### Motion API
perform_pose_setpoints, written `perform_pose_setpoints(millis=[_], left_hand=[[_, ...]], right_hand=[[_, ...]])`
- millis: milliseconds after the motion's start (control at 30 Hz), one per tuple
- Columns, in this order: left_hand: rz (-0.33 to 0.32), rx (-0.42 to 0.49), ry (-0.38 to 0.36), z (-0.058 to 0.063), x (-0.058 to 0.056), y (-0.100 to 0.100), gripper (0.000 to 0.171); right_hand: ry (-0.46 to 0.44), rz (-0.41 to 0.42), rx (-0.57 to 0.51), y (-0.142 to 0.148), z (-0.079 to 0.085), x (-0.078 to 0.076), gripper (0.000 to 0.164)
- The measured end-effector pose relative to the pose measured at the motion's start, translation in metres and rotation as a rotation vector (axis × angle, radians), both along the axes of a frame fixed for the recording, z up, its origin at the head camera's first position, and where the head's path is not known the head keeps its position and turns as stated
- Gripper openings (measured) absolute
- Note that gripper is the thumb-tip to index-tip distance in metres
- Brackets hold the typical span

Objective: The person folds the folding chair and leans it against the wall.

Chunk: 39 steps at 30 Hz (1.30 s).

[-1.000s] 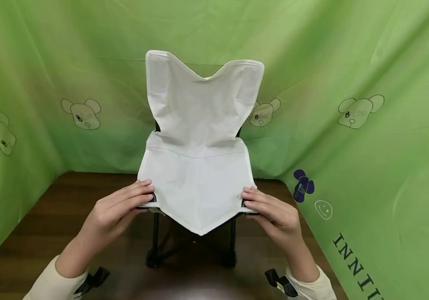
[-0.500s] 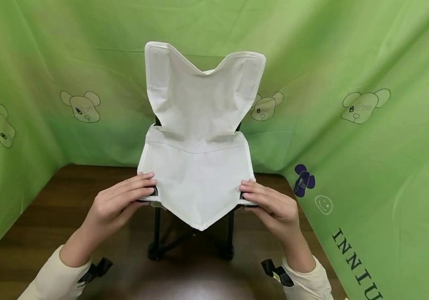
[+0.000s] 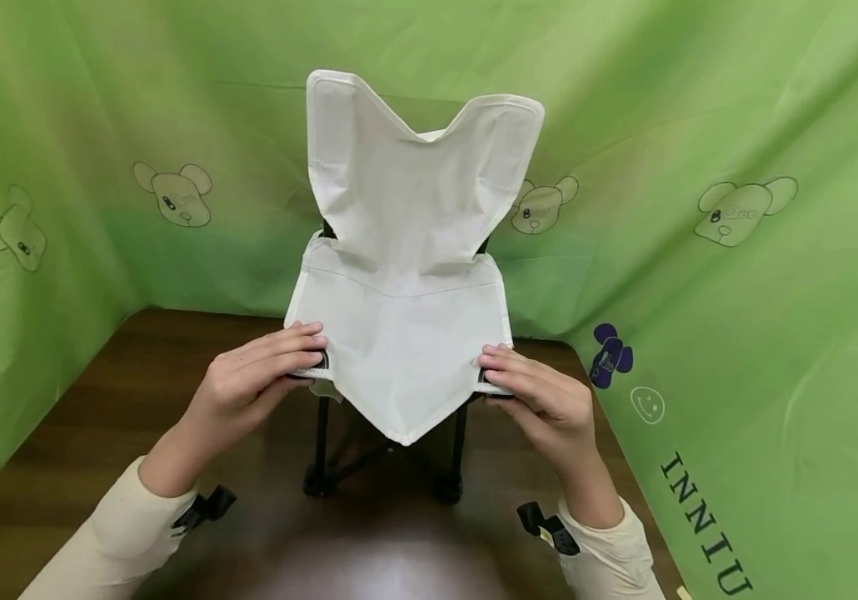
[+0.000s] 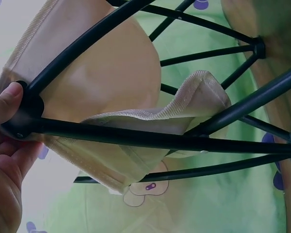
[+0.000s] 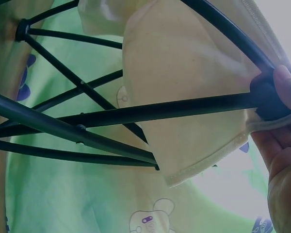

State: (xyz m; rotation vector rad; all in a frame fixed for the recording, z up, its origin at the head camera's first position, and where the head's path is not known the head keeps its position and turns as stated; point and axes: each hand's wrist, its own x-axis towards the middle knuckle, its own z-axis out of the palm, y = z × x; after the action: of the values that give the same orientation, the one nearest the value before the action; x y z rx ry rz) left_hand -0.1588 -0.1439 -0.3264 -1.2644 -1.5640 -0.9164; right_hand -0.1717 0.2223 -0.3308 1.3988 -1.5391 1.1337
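Observation:
A small folding chair with a white fabric seat (image 3: 406,333) and a raised fabric back (image 3: 417,192) stands upright on its black legs (image 3: 321,437). My left hand (image 3: 252,375) grips the seat's front left corner, fingers on top and thumb underneath. At the front right corner, my right hand (image 3: 541,396) has the same hold. From below, the left wrist view shows the thumb against a black corner joint (image 4: 26,116) where the frame tubes meet. In the right wrist view the thumb presses the matching joint (image 5: 264,99). The seat's front edge hangs to a point between the hands.
The chair stands on a dark brown wooden table (image 3: 99,433). Green curtains (image 3: 774,333) with printed bear heads and lettering close in the back and both sides. Black camera mounts (image 3: 204,508) sit on both sleeves.
Chair, hands and curtain all sit higher in the head view, shifting together. Both hands keep their hold on the same two front corners.

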Motion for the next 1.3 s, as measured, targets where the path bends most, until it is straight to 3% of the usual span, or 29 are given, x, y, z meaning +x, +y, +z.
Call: perform_pose_setpoints(millis=[300, 700, 1033, 1300], left_hand=[[0.011, 0.004, -0.006, -0.002, 0.0, 0.002, 0.023], [0.053, -0.014, -0.011, 0.011, 0.006, 0.006, 0.024], [0.04, -0.025, -0.023, 0.008, 0.014, 0.011, 0.024], [0.039, -0.014, -0.031, 0.011, 0.014, 0.012, 0.024]], right_hand=[[-0.005, -0.007, 0.007, -0.003, 0.002, 0.001, 0.025], [-0.041, 0.016, 0.003, -0.006, 0.015, 0.004, 0.026], [-0.032, 0.036, -0.005, -0.009, 0.014, 0.015, 0.025], [-0.038, 0.007, -0.015, -0.014, 0.017, 0.015, 0.026]])
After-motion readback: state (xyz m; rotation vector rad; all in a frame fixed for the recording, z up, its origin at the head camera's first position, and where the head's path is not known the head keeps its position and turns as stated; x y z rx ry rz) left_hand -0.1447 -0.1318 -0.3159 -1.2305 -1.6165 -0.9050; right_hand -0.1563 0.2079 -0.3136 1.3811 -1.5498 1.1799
